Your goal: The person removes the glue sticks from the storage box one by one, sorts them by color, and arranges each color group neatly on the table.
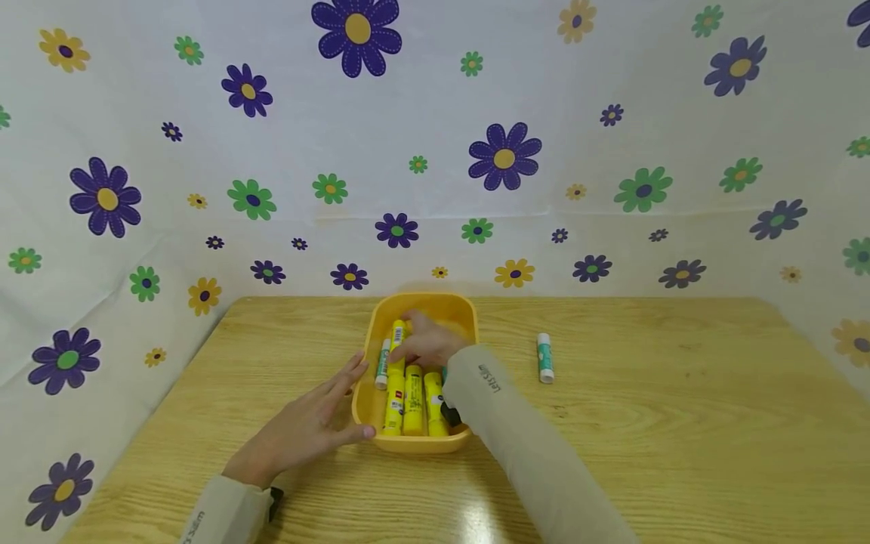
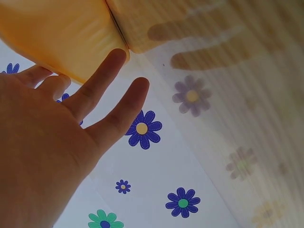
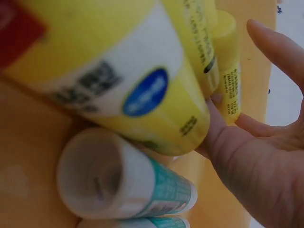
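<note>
Just left of our right hand (image 1: 431, 340), the nearer one, a yellow stick (image 1: 398, 335) lies front-to-back in the tub (image 1: 421, 446), toward its left edge; we cannot tell whether that grip clamps it. Our left hand (image 1: 309, 423) spreads at that edge, other yellow sticks (image 1: 413, 404) and teal sticks (image 1: 383, 368) inside.

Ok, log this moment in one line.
left hand: against yellow bin | right hand: inside bin, at yellow glue stick | white-teal glue stick: on table

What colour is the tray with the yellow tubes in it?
The tray is yellow-orange; the head view shows it best.
</note>
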The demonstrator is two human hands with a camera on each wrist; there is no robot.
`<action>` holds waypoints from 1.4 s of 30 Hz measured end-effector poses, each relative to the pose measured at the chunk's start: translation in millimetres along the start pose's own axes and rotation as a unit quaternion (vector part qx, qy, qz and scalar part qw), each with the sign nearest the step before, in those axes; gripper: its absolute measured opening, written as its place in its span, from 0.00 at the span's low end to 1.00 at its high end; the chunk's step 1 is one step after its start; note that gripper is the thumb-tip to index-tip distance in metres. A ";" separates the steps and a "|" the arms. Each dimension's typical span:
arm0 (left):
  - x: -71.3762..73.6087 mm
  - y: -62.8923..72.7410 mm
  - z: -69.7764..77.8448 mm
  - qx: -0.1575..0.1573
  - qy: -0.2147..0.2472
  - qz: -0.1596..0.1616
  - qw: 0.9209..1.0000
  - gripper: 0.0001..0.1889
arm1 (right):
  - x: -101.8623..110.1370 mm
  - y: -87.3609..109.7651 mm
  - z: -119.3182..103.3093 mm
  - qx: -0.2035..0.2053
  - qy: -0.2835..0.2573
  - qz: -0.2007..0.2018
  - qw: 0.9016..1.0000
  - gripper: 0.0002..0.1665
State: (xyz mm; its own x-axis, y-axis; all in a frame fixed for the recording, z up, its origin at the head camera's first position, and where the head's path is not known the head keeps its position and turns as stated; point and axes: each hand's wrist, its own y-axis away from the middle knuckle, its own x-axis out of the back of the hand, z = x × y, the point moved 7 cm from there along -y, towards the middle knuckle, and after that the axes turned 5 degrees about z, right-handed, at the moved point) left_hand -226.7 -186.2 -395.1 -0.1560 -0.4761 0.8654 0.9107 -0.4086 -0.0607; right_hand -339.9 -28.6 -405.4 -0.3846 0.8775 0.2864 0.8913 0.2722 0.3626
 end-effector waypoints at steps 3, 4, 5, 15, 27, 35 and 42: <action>-0.9 -0.4 1.3 -0.004 -0.002 0.000 1.000 0.48 | -0.2 3.6 -1.5 0.008 0.019 0.006 1.000 0.51; -1.0 -0.5 1.3 -0.004 -0.003 0.001 1.000 0.47 | -0.2 4.8 -2.4 0.012 0.021 0.007 1.000 0.51; -1.1 -0.6 1.6 -0.005 -0.004 0.002 1.000 0.47 | 0.0 6.0 -3.2 0.016 0.020 0.006 1.000 0.51; -1.3 -0.6 0.1 -0.004 -0.006 0.005 1.000 0.48 | 15.5 8.4 -13.1 0.058 -0.076 0.008 0.995 0.51; -2.4 -1.0 -1.1 0.003 -0.008 0.005 1.000 0.48 | 41.6 21.5 -22.3 0.068 -0.089 0.025 0.993 0.51; -1.4 -0.9 -0.1 0.001 -0.005 0.002 1.000 0.48 | 53.6 30.6 -29.4 0.095 -0.112 0.004 0.989 0.50; 1.9 0.5 2.0 0.002 -0.007 0.001 1.000 0.48 | 66.5 36.3 -28.3 0.096 -0.103 0.012 0.990 0.51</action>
State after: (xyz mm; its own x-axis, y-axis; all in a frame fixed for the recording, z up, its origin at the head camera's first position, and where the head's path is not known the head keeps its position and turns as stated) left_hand -225.7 -185.8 -392.5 -0.1481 -0.4660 0.8723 0.9126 -0.4042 -0.0610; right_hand -339.9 28.5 -348.1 -0.3232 0.9412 0.0981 0.9364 0.3031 0.1770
